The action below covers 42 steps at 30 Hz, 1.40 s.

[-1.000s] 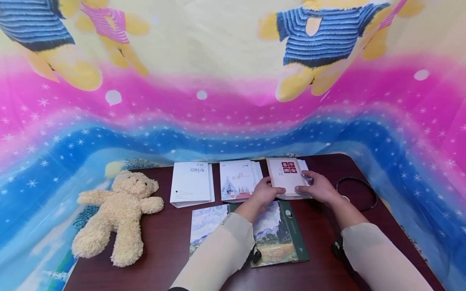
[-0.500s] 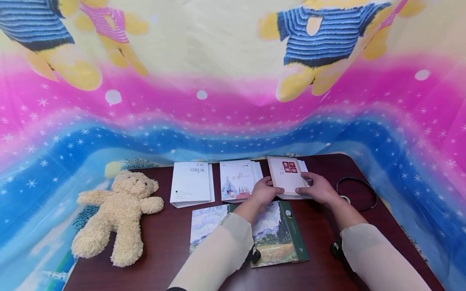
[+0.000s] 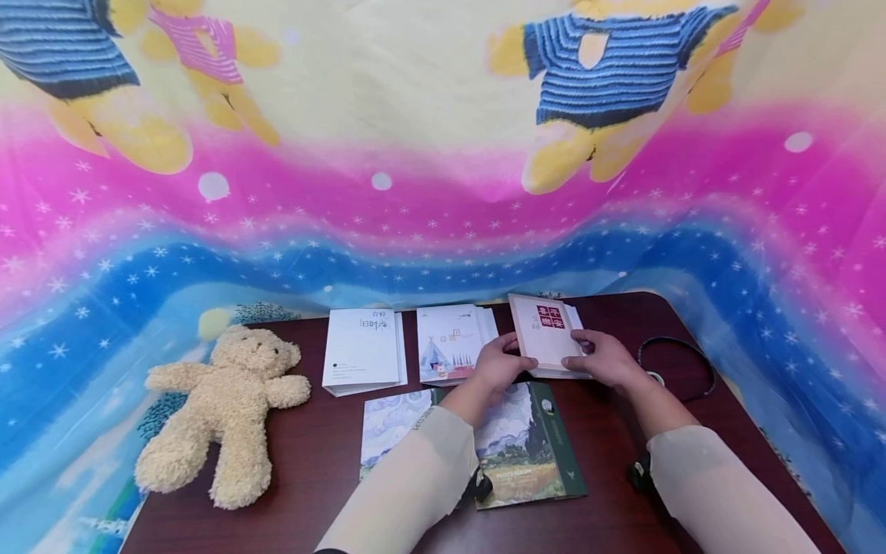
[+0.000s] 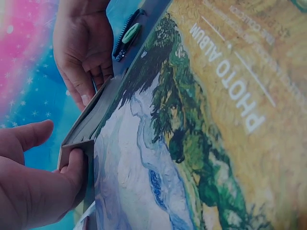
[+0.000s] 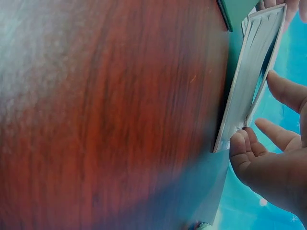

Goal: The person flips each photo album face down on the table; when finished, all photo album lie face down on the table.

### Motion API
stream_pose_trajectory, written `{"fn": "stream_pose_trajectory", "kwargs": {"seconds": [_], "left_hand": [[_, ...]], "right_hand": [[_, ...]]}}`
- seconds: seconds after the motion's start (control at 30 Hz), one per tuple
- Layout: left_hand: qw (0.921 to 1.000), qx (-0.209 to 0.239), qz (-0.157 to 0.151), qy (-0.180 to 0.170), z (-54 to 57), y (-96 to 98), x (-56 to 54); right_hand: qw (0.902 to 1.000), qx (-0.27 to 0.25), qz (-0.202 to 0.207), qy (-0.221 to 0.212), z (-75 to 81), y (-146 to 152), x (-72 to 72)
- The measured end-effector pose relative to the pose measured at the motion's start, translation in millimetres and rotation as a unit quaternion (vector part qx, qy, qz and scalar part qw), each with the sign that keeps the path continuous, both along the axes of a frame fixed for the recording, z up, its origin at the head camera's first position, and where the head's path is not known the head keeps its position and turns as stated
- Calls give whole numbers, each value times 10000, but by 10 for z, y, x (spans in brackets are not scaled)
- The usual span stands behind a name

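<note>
At the back right of the table lies a thick pale album [image 3: 543,338] with red character squares on its cover. My left hand [image 3: 500,362] holds its near left corner, thumb over the cover and fingers along the spine. At the right edge my right hand [image 3: 605,358] grips it, thumb on the cover and other fingers lower at the side. In the right wrist view the cover stands a little away from the pages [image 5: 254,62], and the right thumb [image 5: 285,91] touches the cover. The left wrist view shows the left fingers at the spine [image 4: 76,148].
Two white albums, one plain [image 3: 361,346] and one with a tent picture [image 3: 446,346], lie to the left. A painted photo album [image 3: 519,454] lies under the left forearm. A teddy bear [image 3: 228,408] is at far left, a black cord loop [image 3: 713,362] at right.
The cover of the pale album has risen and tilted slightly, its far edge shifting up in the head view. Both hands keep nearly the same place at its near edges.
</note>
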<state>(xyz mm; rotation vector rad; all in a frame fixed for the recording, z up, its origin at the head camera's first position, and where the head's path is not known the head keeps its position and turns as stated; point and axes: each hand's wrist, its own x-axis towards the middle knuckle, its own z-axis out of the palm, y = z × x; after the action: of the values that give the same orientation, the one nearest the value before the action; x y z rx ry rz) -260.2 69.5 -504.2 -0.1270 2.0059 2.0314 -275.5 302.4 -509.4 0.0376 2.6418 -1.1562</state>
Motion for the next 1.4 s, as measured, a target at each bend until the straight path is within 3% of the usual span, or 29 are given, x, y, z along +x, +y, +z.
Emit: {"fn": "stream_pose_trajectory", "kwargs": {"seconds": [0.4,0.7,1.4], "left_hand": [[9991,401,-113,109,39,-41,4],[9950,942,-207,-274,140,-82,28],[9952,979,-5,72,176,-55,29]], "right_hand": [[9992,-318,-66,-217,30,-20,11],[9959,-825,-79,-373,2,-17,19],[9906,-1246,-117,-559,19,-60,55]]}}
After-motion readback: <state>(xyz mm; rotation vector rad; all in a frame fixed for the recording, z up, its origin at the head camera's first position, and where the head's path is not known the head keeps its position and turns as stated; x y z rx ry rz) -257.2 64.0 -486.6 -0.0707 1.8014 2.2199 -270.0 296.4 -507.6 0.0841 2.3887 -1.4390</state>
